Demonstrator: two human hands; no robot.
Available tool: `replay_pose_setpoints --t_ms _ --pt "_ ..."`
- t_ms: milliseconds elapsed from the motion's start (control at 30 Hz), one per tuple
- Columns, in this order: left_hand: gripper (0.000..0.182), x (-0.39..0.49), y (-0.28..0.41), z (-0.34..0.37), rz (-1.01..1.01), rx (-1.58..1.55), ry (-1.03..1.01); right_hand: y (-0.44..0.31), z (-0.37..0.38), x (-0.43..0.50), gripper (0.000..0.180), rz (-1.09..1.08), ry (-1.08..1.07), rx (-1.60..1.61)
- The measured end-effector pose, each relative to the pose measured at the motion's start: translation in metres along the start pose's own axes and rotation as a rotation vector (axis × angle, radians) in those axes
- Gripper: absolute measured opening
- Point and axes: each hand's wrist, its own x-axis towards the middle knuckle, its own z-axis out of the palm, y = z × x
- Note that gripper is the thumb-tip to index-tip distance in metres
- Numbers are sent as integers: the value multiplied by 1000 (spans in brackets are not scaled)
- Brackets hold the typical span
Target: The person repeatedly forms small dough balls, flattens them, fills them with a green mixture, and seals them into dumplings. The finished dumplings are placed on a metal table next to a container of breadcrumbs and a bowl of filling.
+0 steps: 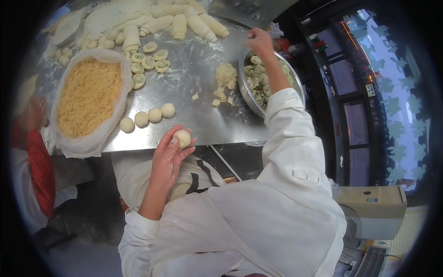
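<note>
My left hand point(168, 157) holds a round dough ball point(183, 138) in its fingers, just off the front edge of the steel table point(207, 133). Beyond it, several smooth dough balls point(154, 115) form a slanting row. My right hand point(259, 41), partly blurred, is over the far side of a metal bowl point(243, 86), its forearm crossing above the pale green-flecked filling point(256, 81). The fingers are curled; whether they hold anything is unclear. Left of the bowl lie a lumpy dough heap point(226, 74) and small dough bits point(216, 103).
A plastic-lined tub of yellowish crumbly filling point(119, 104) stands at left. Behind it lie cupped, filled dough pieces point(148, 63), rolled dough logs point(179, 26) and a broad dough sheet point(107, 19). A co-worker's red sleeve point(39, 169) and blurred hand are at far left.
</note>
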Motion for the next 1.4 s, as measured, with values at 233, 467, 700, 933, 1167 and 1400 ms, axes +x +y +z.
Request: replay_pose_setpoints --t_ms 233,467,700,933,1167,1400 --pt "44 2 -1 -1 6 48 -33 64 -37 -18 29 144 -231 -108" --pt "48 29 13 -9 56 -155 37 -64 -29 -45 41 120 -156 539" --pt "52 51 20 -3 69 -290 115 -215 14 -204 51 -267 -371 832" --pt "51 44 5 9 29 -87 137 -229 36 -252 36 -42 -315 860" --pt "44 44 -8 18 101 156 232 -233 33 -254 40 145 -330 1220" --pt "47 46 -12 13 79 320 204 -211 22 -250 39 206 -616 1213"
